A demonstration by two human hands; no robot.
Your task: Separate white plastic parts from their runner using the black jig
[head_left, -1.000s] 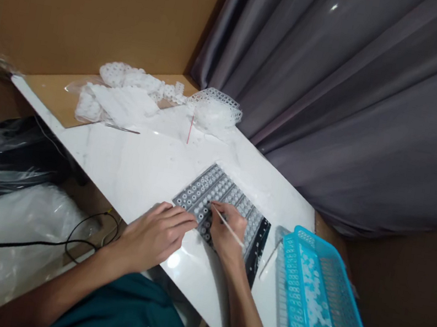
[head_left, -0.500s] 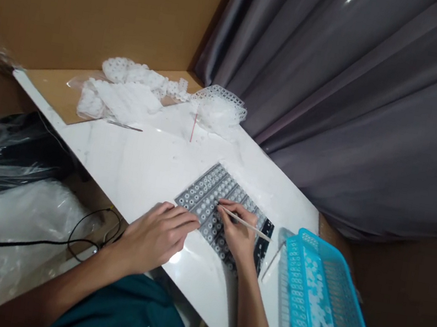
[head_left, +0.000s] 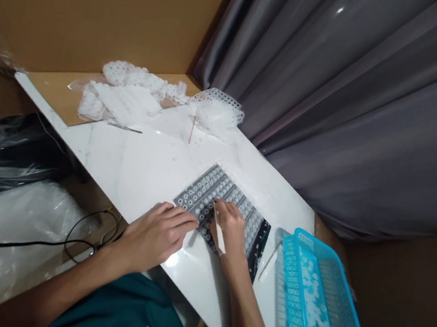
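Observation:
A dark grey board carrying rows of small round whitish pieces lies tilted on the white table. My left hand rests at its near left edge, fingers stretched out and fingertips touching the board, with nothing seen in them. Over the middle of the board, my right hand is closed in a pinch on a slim pale stick-like tool. The tool's tip is down among the round pieces; its exact kind is unclear. Part of the board is hidden under the right hand and forearm.
A blue plastic basket with small white pieces stands at the right, a thin tool beside it. Crumpled white perforated material, a thin metal tool and a red stick lie on the far table. A grey curtain hangs behind.
My right hand has turned and shifted slightly left, swinging the tool's back end from pointing right to pointing toward me. My left hand stays in place.

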